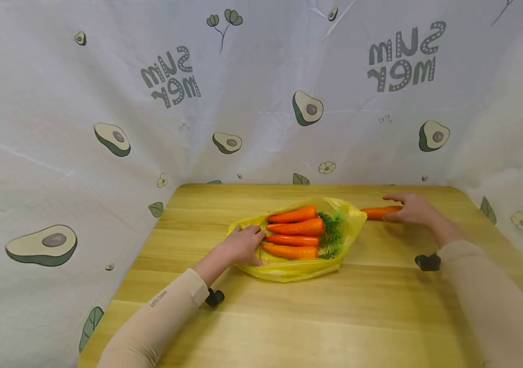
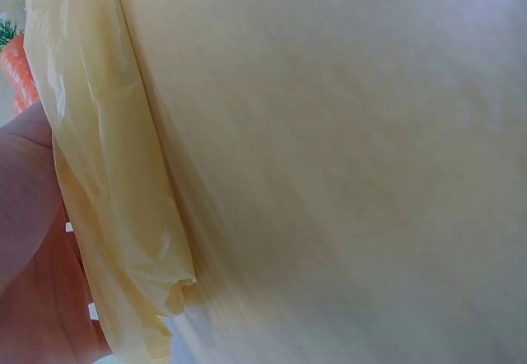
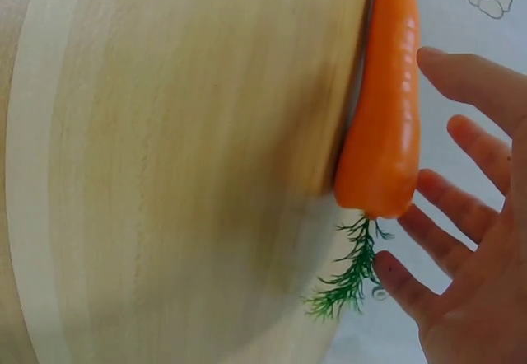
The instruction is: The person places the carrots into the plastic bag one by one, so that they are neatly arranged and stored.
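Note:
A yellow plastic bag [image 1: 284, 275] lies on the table with its mouth spread wide. Inside it several orange carrots [image 1: 295, 227] are lined up side by side, their green tops [image 1: 332, 235] pointing right. My left hand [image 1: 243, 244] rests on the bag's left end, fingers reaching in beside the carrot tips. The left wrist view shows the bag's folded edge [image 2: 123, 158] next to that hand, which is partly cut off. At the bag's right corner lies another carrot [image 3: 383, 117] with a green sprig [image 3: 350, 273]. My right hand [image 1: 413, 208] is at that carrot, its fingers [image 3: 478, 84] spread and loosely bent.
The wooden table [image 1: 289, 317] has its far edge against a white cloth [image 1: 261, 112] printed with avocados and lettering. More of the cloth hangs at both sides. Dark wrist devices [image 1: 428, 262] sit by both cuffs.

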`<state>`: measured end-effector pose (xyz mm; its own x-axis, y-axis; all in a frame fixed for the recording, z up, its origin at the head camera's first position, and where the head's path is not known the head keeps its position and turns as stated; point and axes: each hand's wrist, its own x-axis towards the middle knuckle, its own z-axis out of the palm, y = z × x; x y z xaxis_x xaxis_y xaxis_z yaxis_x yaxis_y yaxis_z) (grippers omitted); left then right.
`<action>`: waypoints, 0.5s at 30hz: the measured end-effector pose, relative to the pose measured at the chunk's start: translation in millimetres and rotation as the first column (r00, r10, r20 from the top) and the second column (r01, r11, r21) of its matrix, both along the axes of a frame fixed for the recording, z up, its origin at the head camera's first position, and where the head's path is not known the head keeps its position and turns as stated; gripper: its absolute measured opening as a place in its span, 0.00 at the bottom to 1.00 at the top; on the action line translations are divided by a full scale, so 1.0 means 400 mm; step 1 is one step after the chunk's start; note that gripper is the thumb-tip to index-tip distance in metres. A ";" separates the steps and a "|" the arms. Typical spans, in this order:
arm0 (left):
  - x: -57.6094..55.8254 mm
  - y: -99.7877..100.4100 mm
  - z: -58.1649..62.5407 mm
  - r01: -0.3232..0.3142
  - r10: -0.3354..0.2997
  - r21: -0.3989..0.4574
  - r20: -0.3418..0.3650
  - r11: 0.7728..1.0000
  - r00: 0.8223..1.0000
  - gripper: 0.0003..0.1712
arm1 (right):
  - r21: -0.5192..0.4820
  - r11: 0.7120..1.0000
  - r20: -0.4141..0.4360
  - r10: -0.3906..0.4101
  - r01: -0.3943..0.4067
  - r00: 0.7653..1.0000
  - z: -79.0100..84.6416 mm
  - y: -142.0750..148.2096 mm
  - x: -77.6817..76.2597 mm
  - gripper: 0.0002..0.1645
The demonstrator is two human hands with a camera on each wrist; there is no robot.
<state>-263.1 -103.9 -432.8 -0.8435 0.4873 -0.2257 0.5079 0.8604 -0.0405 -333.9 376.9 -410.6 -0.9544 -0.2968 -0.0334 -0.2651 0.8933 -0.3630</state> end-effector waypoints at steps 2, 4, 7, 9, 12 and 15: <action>0.005 0.002 -0.001 0.002 -0.002 0.004 0.004 1.000 1.000 0.48 | -0.001 1.000 0.002 0.001 -0.001 1.000 -0.009 0.003 0.003 0.47; 0.009 0.003 0.000 0.002 -0.002 0.006 0.009 1.000 1.000 0.48 | -0.008 1.000 0.002 0.005 -0.005 1.000 -0.018 0.006 0.001 0.46; 0.010 0.003 0.000 0.001 -0.001 0.004 0.005 1.000 1.000 0.48 | -0.004 1.000 -0.006 0.011 -0.011 1.000 -0.029 0.009 -0.003 0.42; 0.007 0.002 0.000 0.000 0.000 0.001 -0.001 1.000 1.000 0.48 | 0.013 1.000 -0.014 0.008 -0.008 1.000 -0.032 0.009 -0.006 0.39; 0.003 0.000 0.001 0.001 -0.001 0.004 -0.004 1.000 1.000 0.48 | 0.034 0.999 -0.017 0.007 -0.006 1.000 -0.034 0.009 -0.010 0.35; 0.001 -0.003 0.002 0.006 -0.006 0.013 0.000 1.000 1.000 0.48 | 0.057 0.998 -0.029 0.022 -0.020 0.999 -0.033 0.008 -0.009 0.32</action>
<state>-262.8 -105.1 -432.1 -0.8405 0.4953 -0.2194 0.5131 0.8578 -0.0291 -337.7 380.1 -424.0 -0.9488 -0.3150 -0.0221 -0.2938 0.9064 -0.3035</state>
